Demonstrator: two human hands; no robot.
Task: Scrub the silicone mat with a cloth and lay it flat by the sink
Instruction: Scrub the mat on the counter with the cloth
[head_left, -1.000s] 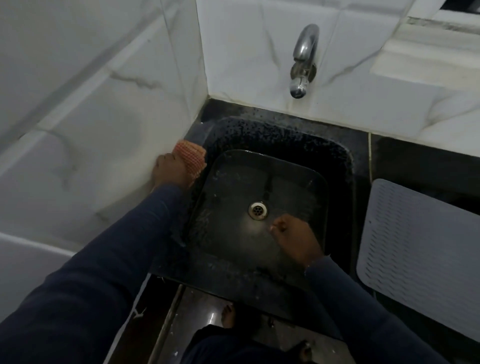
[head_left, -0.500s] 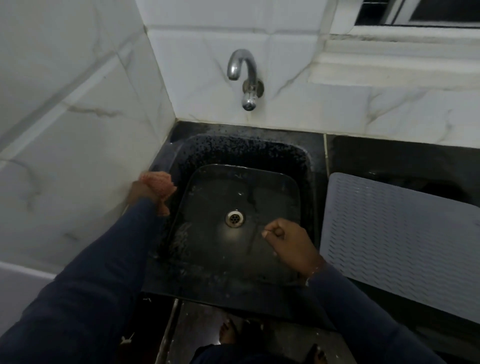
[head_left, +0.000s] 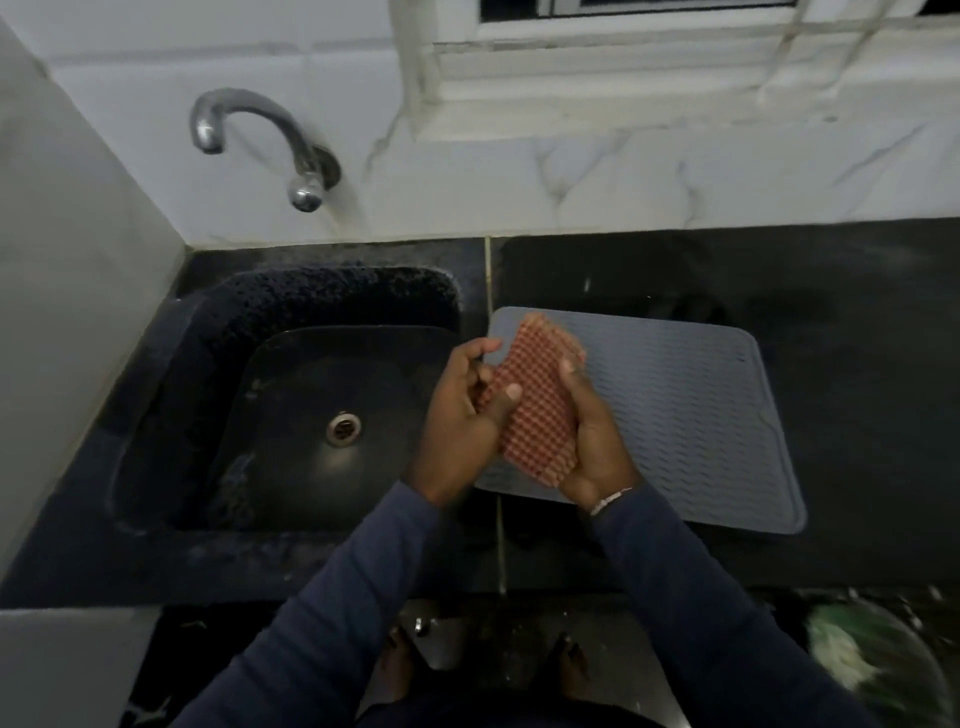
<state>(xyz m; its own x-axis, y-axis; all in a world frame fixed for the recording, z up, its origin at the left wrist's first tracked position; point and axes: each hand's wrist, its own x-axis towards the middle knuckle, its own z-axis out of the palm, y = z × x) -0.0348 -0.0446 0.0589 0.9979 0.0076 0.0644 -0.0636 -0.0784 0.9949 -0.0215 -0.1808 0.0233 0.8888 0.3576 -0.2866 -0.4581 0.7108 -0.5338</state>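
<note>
Cloth (head_left: 537, 405) now over mat (head_left: 675, 415), left grip (head_left: 460, 421), right grip (head_left: 597, 441) clasping it, seemingly folded

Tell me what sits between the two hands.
In the head view, the red checked cloth lies between the left hand and right hand, both holding it over the mat.

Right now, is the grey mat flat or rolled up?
Flat: the mat lies spread on the dark counter, right of the sink.
</note>
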